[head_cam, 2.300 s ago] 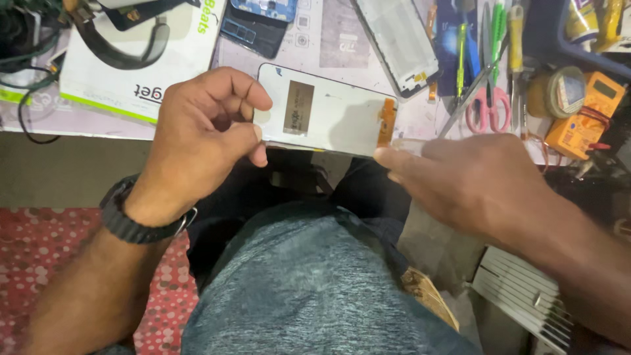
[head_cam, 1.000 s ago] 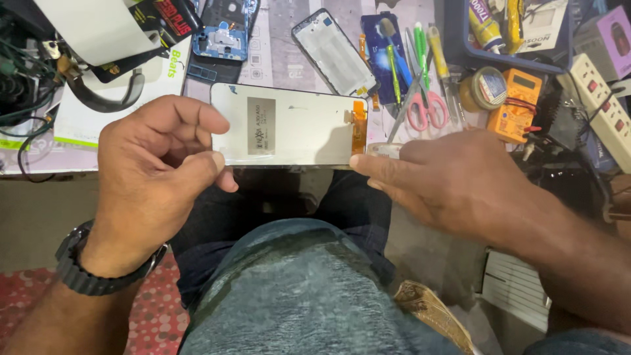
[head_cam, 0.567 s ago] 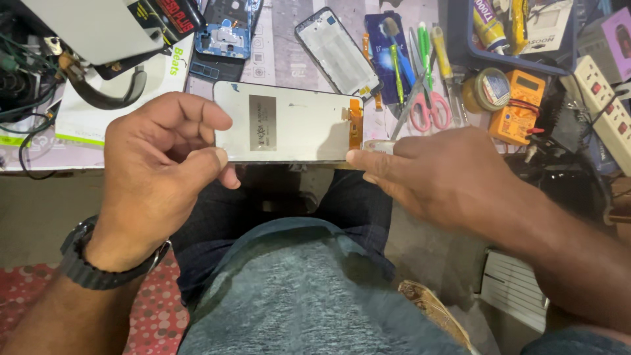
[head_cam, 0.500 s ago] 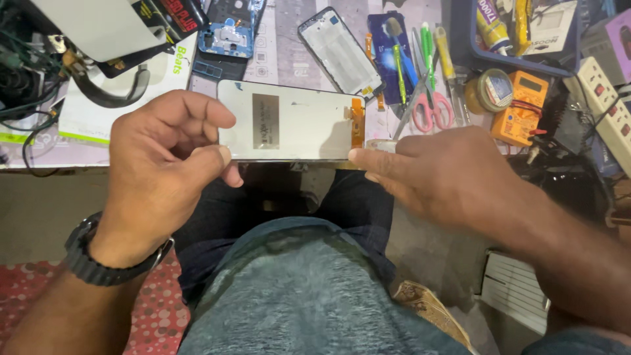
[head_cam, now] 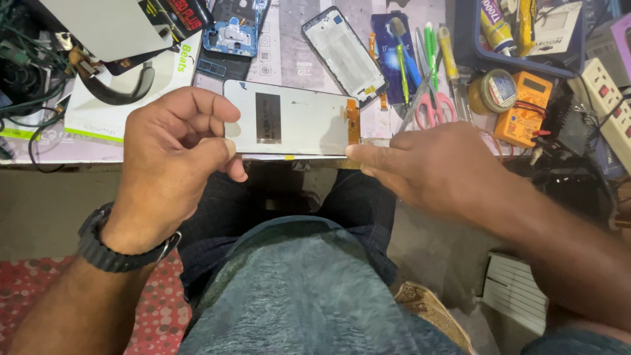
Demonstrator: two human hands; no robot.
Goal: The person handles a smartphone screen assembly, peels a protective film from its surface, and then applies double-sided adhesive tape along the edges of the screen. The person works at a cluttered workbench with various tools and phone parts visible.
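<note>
At the frame's centre my left hand (head_cam: 174, 158) and right hand (head_cam: 437, 167) pinch the thin, fragile screen panel (head_cam: 289, 125) by its edges, which seems safest.

On the counter (head_cam: 289, 56) lie a bare phone frame (head_cam: 344, 54), tilted, and a blue phone body (head_cam: 233, 29) left of it. To the right — pink-handled scissors (head_cam: 430, 105), a green screwdriver (head_cam: 430, 56), an orange multimeter (head_cam: 526, 112) and a round tin (head_cam: 494, 92) just beside it. A white power strip (head_cam: 608, 98) sits at the far right; tangled cables (head_cam: 23, 72) crowd the left edge.
</note>
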